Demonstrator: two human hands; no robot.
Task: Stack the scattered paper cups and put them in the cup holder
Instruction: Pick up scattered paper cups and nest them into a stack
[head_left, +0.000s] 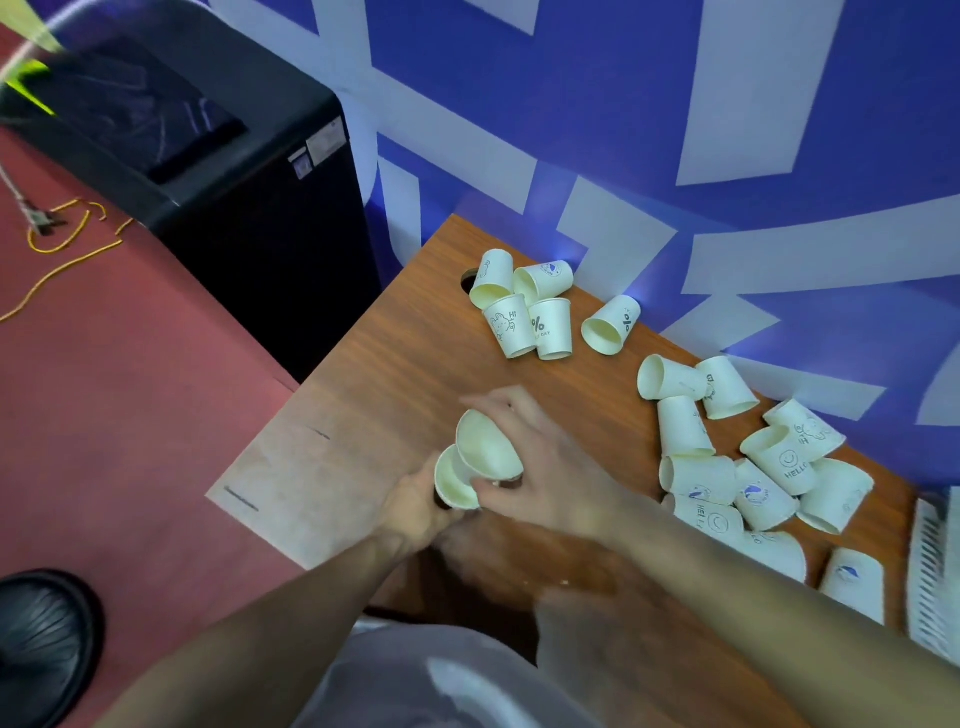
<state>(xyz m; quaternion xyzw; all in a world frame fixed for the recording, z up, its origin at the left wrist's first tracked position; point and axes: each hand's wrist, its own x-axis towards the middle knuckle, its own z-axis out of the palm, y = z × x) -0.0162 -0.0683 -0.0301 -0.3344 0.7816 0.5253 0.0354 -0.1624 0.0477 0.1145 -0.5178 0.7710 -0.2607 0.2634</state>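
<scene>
Nesting two cups over the desk's near-left part, with most of the stacking yet to do.

Left to right: a black bin (208, 171) stands on the red floor beside the desk (395, 364); the left hand (415, 506) grips the lower cup (452, 480) around its body, and the right hand (540, 467) grasps the upper cup (485, 449), whose base seems, through the blur, to be entering the lower one's mouth. Beyond them sit five cups (524, 306) near the wall, and a larger heap (748, 462) lies on its sides at the right edge. Something white and ribbed (930, 566) at far right may be the holder; I cannot tell. Next, the upper cup needs seating squarely, then one hand must free itself to reach for another cup.
</scene>
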